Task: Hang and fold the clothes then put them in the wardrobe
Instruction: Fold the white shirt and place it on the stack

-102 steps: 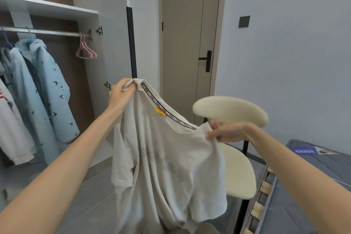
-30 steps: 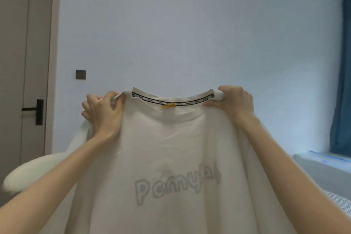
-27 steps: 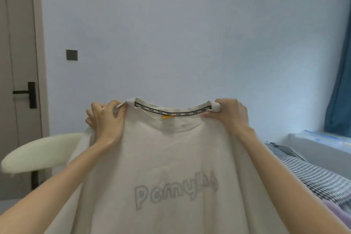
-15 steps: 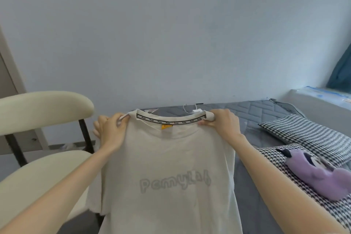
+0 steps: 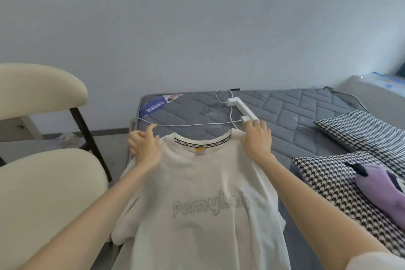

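1. Shirt first: the white printed cotton T-shirt (image 5: pixel 206 182) lies print-up on the grey quilted mattress (image 5: pixel 285 112), collar far, hem near, long axis running away from you.
2. Your left hand (image 5: pixel 144 149) sits on its left shoulder, fingers curled; whether they pinch cloth cannot be told.
3. Your right hand (image 5: pixel 257 140) presses the right shoulder with straight, released fingers.
4. Each sleeve lies outward of its own hand, so folding likely starts inward from there.

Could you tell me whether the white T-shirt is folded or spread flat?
Spread: the white printed T-shirt lies front-up on the grey quilted mattress, collar and lettering visible.
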